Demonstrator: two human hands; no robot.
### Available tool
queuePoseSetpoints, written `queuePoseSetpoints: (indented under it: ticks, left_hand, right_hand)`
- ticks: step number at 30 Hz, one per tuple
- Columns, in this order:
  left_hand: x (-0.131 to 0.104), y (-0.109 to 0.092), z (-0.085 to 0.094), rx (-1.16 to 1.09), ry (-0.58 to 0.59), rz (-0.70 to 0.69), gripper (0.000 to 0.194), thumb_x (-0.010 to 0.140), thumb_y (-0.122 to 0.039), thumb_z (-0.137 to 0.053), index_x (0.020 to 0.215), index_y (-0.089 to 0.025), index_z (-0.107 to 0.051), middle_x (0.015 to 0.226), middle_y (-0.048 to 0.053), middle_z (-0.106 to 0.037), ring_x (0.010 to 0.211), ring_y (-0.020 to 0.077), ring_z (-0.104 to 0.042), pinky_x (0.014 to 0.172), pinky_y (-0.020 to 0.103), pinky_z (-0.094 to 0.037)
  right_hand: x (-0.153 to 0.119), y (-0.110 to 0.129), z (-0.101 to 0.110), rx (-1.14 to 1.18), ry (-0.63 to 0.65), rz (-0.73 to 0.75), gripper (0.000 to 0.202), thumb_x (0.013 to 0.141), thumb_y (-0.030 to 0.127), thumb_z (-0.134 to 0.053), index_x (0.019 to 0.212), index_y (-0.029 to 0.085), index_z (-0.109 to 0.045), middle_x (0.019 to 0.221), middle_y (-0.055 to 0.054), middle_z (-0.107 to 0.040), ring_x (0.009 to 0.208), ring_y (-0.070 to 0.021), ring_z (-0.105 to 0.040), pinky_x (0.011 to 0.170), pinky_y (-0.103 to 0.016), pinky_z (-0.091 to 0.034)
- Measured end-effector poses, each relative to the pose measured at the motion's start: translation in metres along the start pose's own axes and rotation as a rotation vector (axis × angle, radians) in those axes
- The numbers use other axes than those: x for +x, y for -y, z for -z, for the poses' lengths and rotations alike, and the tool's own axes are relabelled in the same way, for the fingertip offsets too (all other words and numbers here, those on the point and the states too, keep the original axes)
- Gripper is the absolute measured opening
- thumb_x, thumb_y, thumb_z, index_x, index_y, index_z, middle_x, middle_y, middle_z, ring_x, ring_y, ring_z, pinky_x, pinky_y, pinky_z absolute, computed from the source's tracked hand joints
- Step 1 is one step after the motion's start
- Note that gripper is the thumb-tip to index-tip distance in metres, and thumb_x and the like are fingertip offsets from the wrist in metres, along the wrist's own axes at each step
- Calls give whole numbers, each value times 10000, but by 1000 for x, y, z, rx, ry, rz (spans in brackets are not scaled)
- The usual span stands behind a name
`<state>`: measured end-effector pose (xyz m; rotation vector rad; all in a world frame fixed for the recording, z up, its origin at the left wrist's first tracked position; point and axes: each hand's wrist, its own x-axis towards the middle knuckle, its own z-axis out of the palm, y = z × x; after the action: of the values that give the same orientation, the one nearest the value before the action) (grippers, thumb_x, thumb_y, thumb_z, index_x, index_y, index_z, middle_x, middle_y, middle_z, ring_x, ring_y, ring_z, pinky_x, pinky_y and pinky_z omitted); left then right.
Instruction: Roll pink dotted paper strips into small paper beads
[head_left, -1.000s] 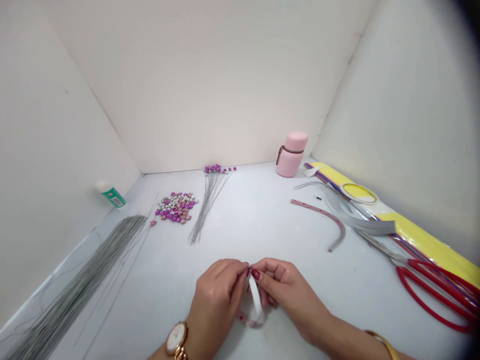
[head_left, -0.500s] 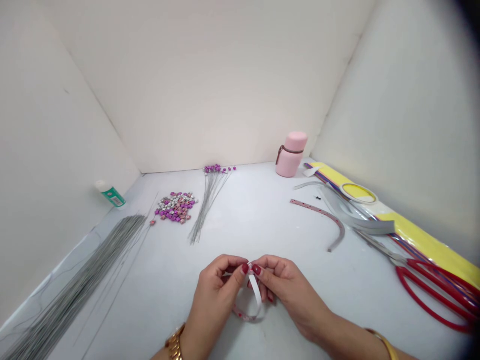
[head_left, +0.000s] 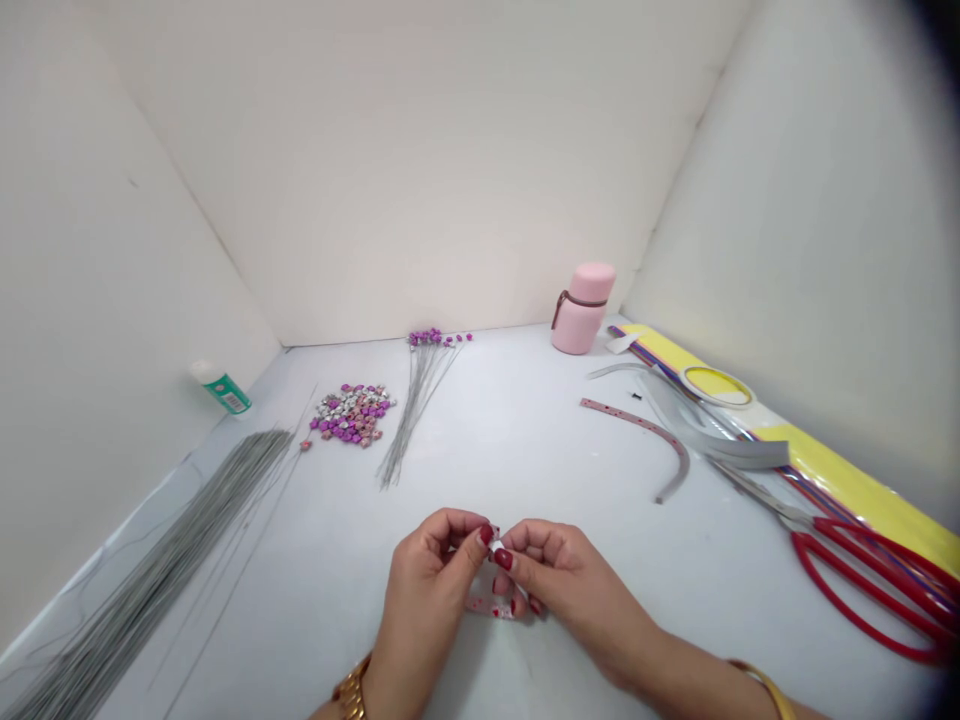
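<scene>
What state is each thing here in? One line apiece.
Held strip, curved, partly hidden
Left grip, pinched on it
Right grip, pinched on it
Loose strip, curved, lying on the table
Flask, standing, lidded
Scissors, lying down, opening unclear
Star pieces, heaped
Topped wires, bunched, fanned at tips
Long wires, lying bundled
White ring, lying on yellow pack
Green-labelled tube, upright or lying unclear

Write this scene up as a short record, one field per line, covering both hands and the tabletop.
Left hand: pinches a patterned strip
Right hand: pinches the same strip
Left side: wire bundle, bead pile, green-and-white tube
Far edge: purple beads on wires, pink flask
Right side: curved pink strip, white ring, red-handled scissors
</scene>
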<state>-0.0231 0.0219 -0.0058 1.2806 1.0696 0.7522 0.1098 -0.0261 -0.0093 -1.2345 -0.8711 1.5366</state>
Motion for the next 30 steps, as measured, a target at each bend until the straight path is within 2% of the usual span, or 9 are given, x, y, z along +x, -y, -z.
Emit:
queuePoseSetpoints:
  ticks: [6, 9, 12, 14, 16, 19, 21, 25, 30]
  left_hand:
    - [-4, 2, 4, 294, -43, -375, 102, 785, -159, -510, 766, -172, -610, 727, 20, -635, 666, 134, -591, 617, 222, -465]
    - [-5, 2, 9, 397, 11, -577, 154, 792, -90, -488, 797, -168, -620, 756, 28, -630, 717, 124, -587, 661, 209, -457]
    - [-4, 1, 11, 411, 76, -649, 190, 792, -65, -484, 846, -170, -633, 833, 46, -636, 785, 126, -591, 719, 208, -455]
    - [-4, 2, 10, 358, 81, -594, 171, 790, -93, -502, 857, -173, -636, 879, 58, -632, 823, 142, -594, 739, 224, -461]
    - [-5, 2, 7, 217, 78, -433, 136, 790, -161, -526, 888, -171, -619, 867, 59, -629, 773, 151, -610, 690, 240, -485]
    - [-4, 2, 2, -17, 112, -170, 147, 773, -252, -561, 866, -151, -612, 715, 29, -626, 633, 142, -610, 592, 236, -495]
    - [-2, 1, 0, -93, 108, -85, 133, 745, -257, -594, 788, -136, -631, 640, 15, -623, 620, 138, -602, 601, 228, -486]
    - [0, 1, -1, -138, 64, 14, 148, 724, -269, -613, 764, -129, -639, 579, 14, -641, 585, 136, -593, 583, 226, -476]
    - [0, 3, -1, -7, 16, -40, 157, 728, -273, -602, 781, -134, -653, 700, 51, -691, 655, 163, -619, 615, 240, -489]
  right_hand:
    - [-2, 4, -1, 76, 5, -32, 266, 748, 382, -600, 721, 117, -594, 592, -16, -615, 449, -64, -479, 445, -182, -293]
    - [-3, 5, -1, 111, 16, -1, 269, 763, 378, -585, 721, 113, -602, 612, -17, -613, 452, -59, -481, 447, -179, -295]
    - [-2, 6, -1, 122, -12, 12, 246, 759, 355, -596, 706, 115, -604, 604, -8, -607, 449, -55, -480, 441, -173, -291]
    - [-1, 5, 0, 117, -35, 27, 225, 750, 344, -610, 721, 121, -613, 605, -2, -604, 450, -54, -482, 441, -172, -294]
    - [1, 5, 0, 96, -50, 49, 227, 748, 351, -611, 740, 125, -624, 599, 5, -597, 456, -56, -486, 445, -172, -300]
    - [1, 3, 1, 38, -60, 67, 257, 748, 380, -603, 735, 125, -630, 588, 8, -591, 454, -58, -488, 452, -177, -309]
    - [1, 1, 1, 6, -70, 63, 270, 743, 389, -606, 709, 121, -623, 591, 2, -595, 454, -60, -482, 454, -181, -319]
    - [0, 0, 1, -20, -84, 57, 276, 737, 386, -612, 666, 120, -608, 584, 1, -590, 459, -59, -457, 443, -177, -316]
    - [0, 1, 1, -52, -80, 72, 256, 733, 365, -621, 657, 121, -610, 549, 17, -553, 475, -68, -446, 452, -181, -320]
